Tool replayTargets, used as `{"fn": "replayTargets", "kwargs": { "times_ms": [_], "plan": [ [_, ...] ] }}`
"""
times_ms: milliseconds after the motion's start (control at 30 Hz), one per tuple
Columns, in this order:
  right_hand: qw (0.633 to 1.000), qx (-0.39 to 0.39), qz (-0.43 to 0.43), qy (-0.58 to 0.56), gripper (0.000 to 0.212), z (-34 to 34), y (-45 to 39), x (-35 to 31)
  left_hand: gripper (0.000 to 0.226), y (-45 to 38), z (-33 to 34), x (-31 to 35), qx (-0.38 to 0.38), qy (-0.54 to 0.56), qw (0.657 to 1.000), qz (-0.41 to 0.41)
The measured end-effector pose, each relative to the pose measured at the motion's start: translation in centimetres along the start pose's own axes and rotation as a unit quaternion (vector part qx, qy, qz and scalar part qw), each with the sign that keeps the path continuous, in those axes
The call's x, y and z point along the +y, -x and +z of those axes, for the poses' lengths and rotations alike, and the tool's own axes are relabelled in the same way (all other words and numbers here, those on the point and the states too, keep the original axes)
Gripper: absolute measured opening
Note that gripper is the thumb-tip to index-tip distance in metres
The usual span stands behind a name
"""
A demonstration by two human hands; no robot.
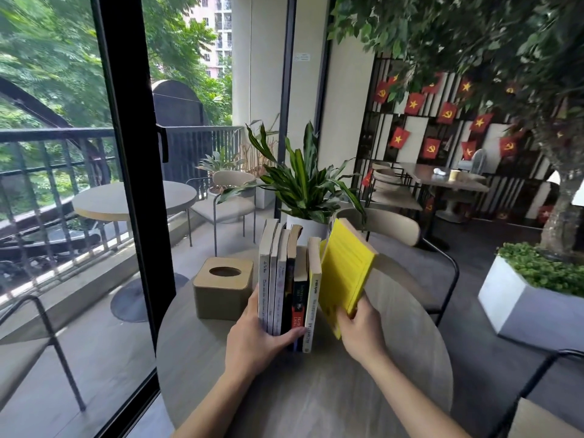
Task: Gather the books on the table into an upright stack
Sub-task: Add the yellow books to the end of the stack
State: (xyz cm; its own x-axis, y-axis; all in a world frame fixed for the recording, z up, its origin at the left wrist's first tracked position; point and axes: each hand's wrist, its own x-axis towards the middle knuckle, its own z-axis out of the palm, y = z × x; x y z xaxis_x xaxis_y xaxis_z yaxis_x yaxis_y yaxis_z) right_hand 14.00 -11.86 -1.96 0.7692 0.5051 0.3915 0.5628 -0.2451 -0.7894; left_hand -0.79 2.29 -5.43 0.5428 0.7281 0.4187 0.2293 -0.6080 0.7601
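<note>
Several books (286,279) stand upright in a row, spines toward me, on the round grey table (395,358). My left hand (257,339) wraps around the row's near bottom end, thumb on the left cover and fingers across the spines. A yellow book (346,267) leans tilted against the right side of the row. My right hand (358,327) grips its lower near corner.
A tan tissue box (222,287) sits on the table just left of the books. A potted plant (305,197) stands behind the row. A chair (398,229) is at the table's far side, another chair (537,390) at near right, and a glass door frame (139,184) runs along the left.
</note>
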Motion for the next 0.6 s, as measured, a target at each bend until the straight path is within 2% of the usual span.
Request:
{"fn": "replayTargets", "kwargs": {
  "times_ms": [133,233,333,367,500,600],
  "plan": [
    [0.991,-0.13,-0.024,-0.001,0.044,1.5,1.4,0.4,0.115,0.1,0.2,-0.2,-0.01,0.021,1.0,-0.004],
    [0.975,-0.213,-0.06,-0.008,0.073,2.1,1.9,0.6,0.106,0.4,0.3,-0.1,-0.008,0.078,0.997,-0.012],
    [0.97,-0.229,-0.079,-0.022,0.091,2.5,1.7,1.1,0.086,0.0,0.2,0.7,-0.004,0.145,0.989,0.001],
    [0.97,-0.228,-0.079,-0.032,0.096,2.7,1.4,1.2,0.085,-0.3,0.1,0.9,-0.002,0.158,0.987,0.002],
    [0.965,-0.234,-0.083,-0.089,0.114,3.7,-0.1,1.2,0.107,-1.7,-0.3,1.8,-0.011,0.202,0.979,-0.004],
    [0.963,-0.235,-0.086,-0.1,0.118,4.3,-1.0,1.1,0.113,-1.9,-0.1,1.8,-0.014,0.217,0.976,-0.019]
  ]
}}
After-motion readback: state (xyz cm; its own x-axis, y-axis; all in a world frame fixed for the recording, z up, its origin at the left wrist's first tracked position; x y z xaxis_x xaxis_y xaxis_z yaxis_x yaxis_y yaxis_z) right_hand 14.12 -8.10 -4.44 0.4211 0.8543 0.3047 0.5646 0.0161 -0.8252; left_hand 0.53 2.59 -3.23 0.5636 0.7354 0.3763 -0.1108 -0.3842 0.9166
